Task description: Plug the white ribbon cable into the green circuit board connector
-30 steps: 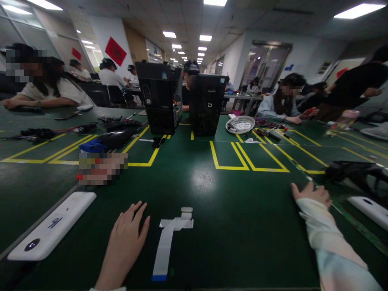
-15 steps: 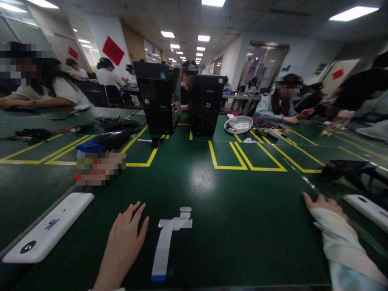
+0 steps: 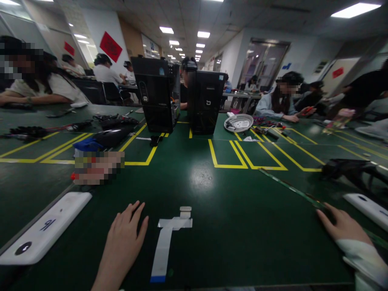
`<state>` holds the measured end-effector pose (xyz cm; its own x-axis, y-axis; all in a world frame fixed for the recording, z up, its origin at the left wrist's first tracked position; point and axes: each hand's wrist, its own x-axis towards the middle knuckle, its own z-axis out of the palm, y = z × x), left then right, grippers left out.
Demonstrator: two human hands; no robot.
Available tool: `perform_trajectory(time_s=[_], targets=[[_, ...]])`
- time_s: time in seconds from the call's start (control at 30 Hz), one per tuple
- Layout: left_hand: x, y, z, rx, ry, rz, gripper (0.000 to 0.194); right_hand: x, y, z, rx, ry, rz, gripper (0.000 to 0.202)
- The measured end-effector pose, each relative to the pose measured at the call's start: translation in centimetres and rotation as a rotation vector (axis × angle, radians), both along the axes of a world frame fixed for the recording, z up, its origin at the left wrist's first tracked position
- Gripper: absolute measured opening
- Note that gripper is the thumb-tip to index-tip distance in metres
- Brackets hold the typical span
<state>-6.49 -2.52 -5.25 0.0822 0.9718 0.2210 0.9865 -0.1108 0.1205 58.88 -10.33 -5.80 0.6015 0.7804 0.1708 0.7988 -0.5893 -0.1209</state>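
Observation:
My left hand (image 3: 125, 232) lies palm down on the green table with its fingers spread, holding nothing. Just to its right is a flat white ribbon cable (image 3: 162, 250) with a blue end, a crosswise strip of clear tape and a small connector at its top. On the right side, my right hand (image 3: 344, 222) is closed on a long, narrow green circuit board strip (image 3: 289, 188). The strip slants from the middle right of the table, passes under the hand and reappears beyond the wrist. The grip's underside is hidden.
White devices lie at the left (image 3: 45, 228) and right (image 3: 368, 208). Two black computer towers (image 3: 154, 97) stand ahead, beside a white round basket (image 3: 239, 122). Cables (image 3: 113, 120) and a black plastic frame (image 3: 348, 171) lie about. Co-workers sit around the table.
My right hand has closed on the green strip and shifted slightly right and down. The strip's far end has swung left. My left hand and the ribbon cable have stayed put.

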Motion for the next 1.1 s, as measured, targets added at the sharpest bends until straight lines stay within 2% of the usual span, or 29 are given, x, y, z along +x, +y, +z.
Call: perform_trajectory(time_s=[0.13,0.23,0.37,0.5,0.63,0.77,0.87,1.1], targets=[[-0.1,0.1,-0.1,-0.004,-0.002,-0.002,0.064,-1.2,-0.8,1.2,0.096,0.116,0.132,0.056],[-0.2,0.2,-0.3,-0.012,0.003,-0.004,0.064,-2.6,-0.5,1.6,0.109,0.162,0.248,0.050],[-0.3,0.2,-0.3,-0.018,0.014,-0.007,0.063,-4.3,0.4,0.8,0.135,0.123,0.407,0.056],[-0.1,0.1,-0.3,0.010,0.035,-0.014,0.062,-7.1,1.9,-0.1,0.166,0.039,0.654,0.056],[0.1,0.1,-0.1,0.053,0.038,-0.021,0.061,-11.8,3.9,-0.2,0.206,-0.052,0.881,0.050],[0.0,0.0,-0.1,0.043,0.036,-0.026,0.062,-17.5,5.8,0.2,0.200,-0.060,1.010,0.049],[-0.1,0.1,-0.1,0.026,0.039,-0.021,0.062,-21.7,7.1,0.7,0.190,-0.046,1.049,0.049],[0.2,0.1,0.0,0.027,0.048,-0.019,0.061,-31.1,9.9,2.0,0.091,-0.024,1.011,0.056]])
